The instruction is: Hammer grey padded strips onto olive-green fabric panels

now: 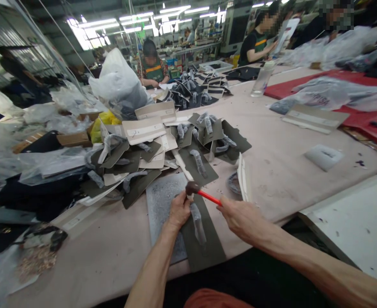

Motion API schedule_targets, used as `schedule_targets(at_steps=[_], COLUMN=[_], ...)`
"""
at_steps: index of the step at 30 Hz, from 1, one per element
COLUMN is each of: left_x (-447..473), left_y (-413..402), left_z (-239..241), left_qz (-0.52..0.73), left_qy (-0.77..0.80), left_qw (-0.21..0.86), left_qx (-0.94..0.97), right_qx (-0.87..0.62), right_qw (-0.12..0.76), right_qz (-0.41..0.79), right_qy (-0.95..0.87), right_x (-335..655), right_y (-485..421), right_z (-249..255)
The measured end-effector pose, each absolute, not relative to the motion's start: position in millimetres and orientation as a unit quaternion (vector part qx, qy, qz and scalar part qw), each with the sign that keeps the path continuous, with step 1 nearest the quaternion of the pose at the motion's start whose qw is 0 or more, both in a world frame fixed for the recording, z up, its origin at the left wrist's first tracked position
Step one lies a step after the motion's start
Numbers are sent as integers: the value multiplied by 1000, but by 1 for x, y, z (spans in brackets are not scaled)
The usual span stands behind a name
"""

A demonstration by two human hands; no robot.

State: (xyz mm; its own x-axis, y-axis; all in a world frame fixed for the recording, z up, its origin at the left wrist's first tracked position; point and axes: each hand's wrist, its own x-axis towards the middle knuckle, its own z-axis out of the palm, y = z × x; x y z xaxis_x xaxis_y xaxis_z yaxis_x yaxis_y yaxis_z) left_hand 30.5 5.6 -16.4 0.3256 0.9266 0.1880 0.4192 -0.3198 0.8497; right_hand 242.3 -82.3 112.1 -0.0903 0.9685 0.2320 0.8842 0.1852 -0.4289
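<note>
plainly gripping red-handled hammer [207,196] in right hand [238,214] at flat olive panel [211,246], with left hand [179,209] bunched, hold unclear, before heaped panels [143,130].

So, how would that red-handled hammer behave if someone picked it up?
The hammer would probably feel head-heavy, since its dark head looks much thicker than its red handle. That handle seems stiff, running straight into the right hand.

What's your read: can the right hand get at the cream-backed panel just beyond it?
Probably not for a full grasp: the right hand is closed around the red-handled hammer. The way looks free, though; the cream-backed panel sits just past the hand with nothing visible in between.
</note>
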Motion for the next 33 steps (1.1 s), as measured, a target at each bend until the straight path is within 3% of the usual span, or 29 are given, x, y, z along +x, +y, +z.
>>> schedule_targets(at_steps=[3, 9, 13, 17, 21, 24, 27, 33], left_x=[30, 30, 29, 29, 34, 33, 19, -14], left_y=[5, 6, 6, 4, 9, 19, 23, -4], left_z=[-17, -15, -15, -17, -20, -7, 32, 111], left_qz=[359, 370, 383, 402, 435, 555, 667, 686], left_qy=[462, 456, 454, 457, 480, 521, 503, 456], left_qw=[363, 373, 384, 398, 453, 494, 459, 301], left_qx=[725, 718, 707, 686, 613, 421, 302, 480], right_qx=[-663, -738, -726, -530, -366, -386, -470, -644], right_qw=[96, 81, 103, 171, 94, 54, 34, 56], right_qz=[155, 264, 144, 70, 70, 29, 7, 107], right_qy=[-726, -616, -664, -828, -923, -920, -882, -756], right_x=[255, 280, 272, 236, 201, 187, 181, 170], right_y=[-82, -83, -92, -91, -80, -72, -65, -61], right_z=[90, 34, 7, 32, 54, 60, 76, 102])
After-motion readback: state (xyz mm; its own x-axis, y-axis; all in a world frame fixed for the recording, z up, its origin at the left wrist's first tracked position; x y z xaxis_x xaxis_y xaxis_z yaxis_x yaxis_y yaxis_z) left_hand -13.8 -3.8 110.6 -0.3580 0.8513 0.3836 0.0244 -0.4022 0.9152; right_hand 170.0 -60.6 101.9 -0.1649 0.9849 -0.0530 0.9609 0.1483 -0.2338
